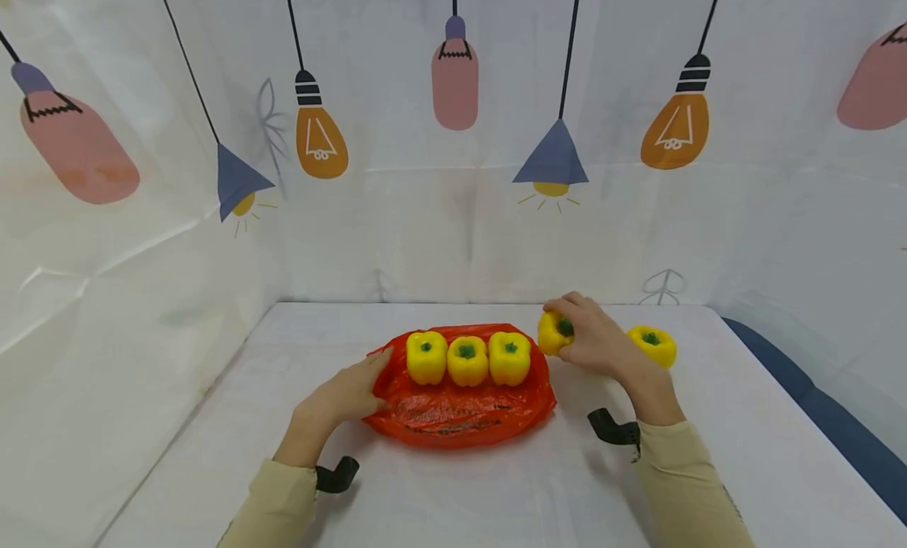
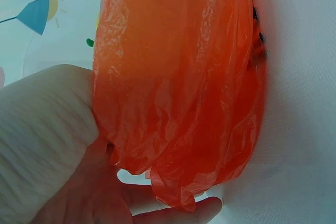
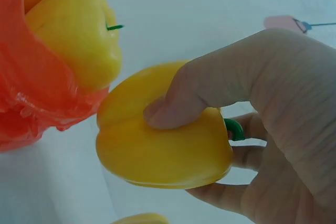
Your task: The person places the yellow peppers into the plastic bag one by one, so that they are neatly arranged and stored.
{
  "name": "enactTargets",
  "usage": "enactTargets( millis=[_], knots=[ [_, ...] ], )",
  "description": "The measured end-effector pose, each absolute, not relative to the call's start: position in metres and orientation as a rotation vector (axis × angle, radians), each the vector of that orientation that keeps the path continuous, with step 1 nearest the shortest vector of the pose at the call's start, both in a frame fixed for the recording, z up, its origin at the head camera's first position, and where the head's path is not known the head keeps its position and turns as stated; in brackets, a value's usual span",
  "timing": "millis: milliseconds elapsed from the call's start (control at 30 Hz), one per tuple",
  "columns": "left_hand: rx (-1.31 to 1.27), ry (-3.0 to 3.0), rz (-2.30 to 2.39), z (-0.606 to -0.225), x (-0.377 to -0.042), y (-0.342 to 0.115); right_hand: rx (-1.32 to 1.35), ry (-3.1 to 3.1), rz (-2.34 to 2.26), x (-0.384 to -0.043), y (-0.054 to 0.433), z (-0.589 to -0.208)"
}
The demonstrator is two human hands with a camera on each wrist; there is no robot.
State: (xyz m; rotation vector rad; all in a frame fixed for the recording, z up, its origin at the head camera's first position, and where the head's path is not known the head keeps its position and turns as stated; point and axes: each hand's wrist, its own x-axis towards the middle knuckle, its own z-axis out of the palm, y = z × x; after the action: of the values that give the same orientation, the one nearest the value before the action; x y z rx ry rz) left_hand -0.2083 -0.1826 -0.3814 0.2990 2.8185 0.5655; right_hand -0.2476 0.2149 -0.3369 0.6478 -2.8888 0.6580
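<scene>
My left hand [image 1: 357,386] holds the left end of a red plastic bag [image 1: 453,430], fingers spread at its edge. Through the left wrist view, the bag [image 2: 178,77] covers part of that hand [image 2: 94,198], and the thumb is hidden. Three yellow bell peppers [image 1: 468,361] with green stems sit side by side in the bag's opening. Just right of the bag, my right hand [image 1: 591,335] grips another yellow bell pepper [image 3: 163,150], thumb on its near side and fingers beneath and behind.
One more yellow bell pepper [image 1: 653,345] lies on the white table [image 1: 453,509], to the right of my right hand. A pale backdrop [image 1: 468,217] printed with hanging lamps rises behind the table. Something dark blue [image 1: 815,406] borders the table's right edge.
</scene>
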Motion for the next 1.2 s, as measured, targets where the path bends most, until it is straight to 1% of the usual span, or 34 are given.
enactTargets(
  millis=[567, 833, 1200],
  knots=[
    [0.306, 2.816, 0.555, -0.379, -0.209, -0.181, 0.697, -2.883, 0.727, -0.231, 0.199, -0.322],
    [0.302, 2.812, 0.566, -0.381, -0.21, -0.182, 0.787, -2.893, 0.794, -0.217, 0.18, -0.31],
    [0.302, 2.788, 0.584, -0.378, -0.211, -0.183, 0.938, -2.919, 0.816, -0.209, 0.155, -0.313]
  ],
)
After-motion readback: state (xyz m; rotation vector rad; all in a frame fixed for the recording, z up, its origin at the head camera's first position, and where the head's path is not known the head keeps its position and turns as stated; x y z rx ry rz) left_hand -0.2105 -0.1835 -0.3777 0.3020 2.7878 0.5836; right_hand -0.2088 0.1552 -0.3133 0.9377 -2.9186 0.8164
